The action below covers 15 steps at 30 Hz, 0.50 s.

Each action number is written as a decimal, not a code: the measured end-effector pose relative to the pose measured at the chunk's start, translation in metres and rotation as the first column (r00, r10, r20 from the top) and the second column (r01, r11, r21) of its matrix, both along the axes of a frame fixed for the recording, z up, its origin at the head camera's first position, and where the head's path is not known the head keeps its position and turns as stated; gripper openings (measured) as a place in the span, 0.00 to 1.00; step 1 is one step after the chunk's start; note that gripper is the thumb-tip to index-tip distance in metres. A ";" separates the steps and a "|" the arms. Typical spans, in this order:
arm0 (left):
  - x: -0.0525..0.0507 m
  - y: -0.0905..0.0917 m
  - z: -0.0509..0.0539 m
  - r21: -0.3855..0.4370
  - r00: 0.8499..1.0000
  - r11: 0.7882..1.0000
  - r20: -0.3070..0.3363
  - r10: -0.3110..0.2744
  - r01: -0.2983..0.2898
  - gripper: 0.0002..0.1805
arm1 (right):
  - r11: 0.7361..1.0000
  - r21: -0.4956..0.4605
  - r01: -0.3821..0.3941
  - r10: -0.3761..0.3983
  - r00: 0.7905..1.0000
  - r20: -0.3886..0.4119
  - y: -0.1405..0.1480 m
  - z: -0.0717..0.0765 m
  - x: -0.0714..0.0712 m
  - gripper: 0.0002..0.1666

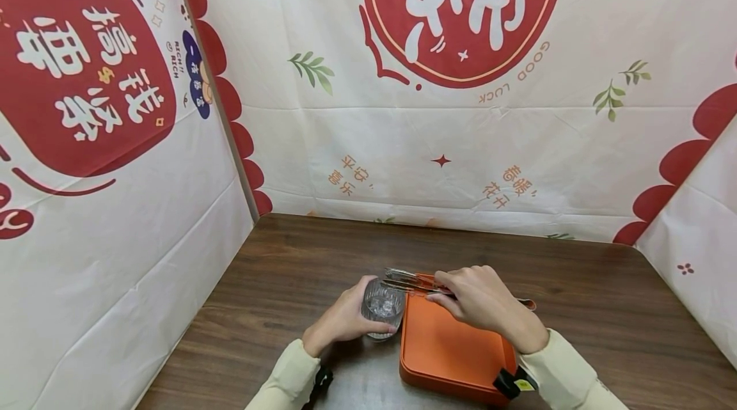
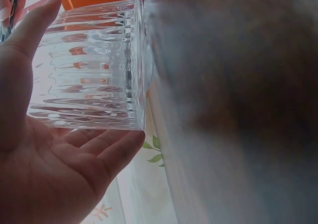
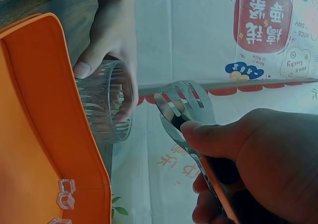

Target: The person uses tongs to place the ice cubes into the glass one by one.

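A clear ribbed glass (image 1: 382, 309) stands on the table just left of an orange tray (image 1: 446, 384). My left hand (image 1: 341, 317) grips the glass, thumb on the near side and fingers round the far side. Something clear shows inside the glass; from above I cannot tell what. With my right hand (image 1: 486, 298) I hold metal tongs (image 3: 186, 102) with slotted ends, over the tray's far left part, their tips near the glass's rim. Between the tips I make out nothing for certain. Small clear cubes (image 3: 66, 193) lie in the tray.
The dark wooden table (image 1: 288, 269) is bounded by printed cloth at the back (image 1: 345, 128), left and right. A brown loop (image 1: 527, 304) sticks out beyond my right wrist. Black straps (image 1: 507, 384) sit at both wrists.
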<state>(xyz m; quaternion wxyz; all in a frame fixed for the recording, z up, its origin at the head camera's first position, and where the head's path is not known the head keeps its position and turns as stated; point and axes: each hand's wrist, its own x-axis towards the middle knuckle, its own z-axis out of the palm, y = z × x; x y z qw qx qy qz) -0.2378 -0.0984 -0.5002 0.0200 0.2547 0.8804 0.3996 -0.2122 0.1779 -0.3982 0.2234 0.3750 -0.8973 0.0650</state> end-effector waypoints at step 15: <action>0.000 0.000 0.000 0.014 1.000 1.000 0.008 -0.005 0.005 0.52 | 0.993 0.059 0.098 -0.104 0.990 0.097 0.008 0.003 0.004 0.18</action>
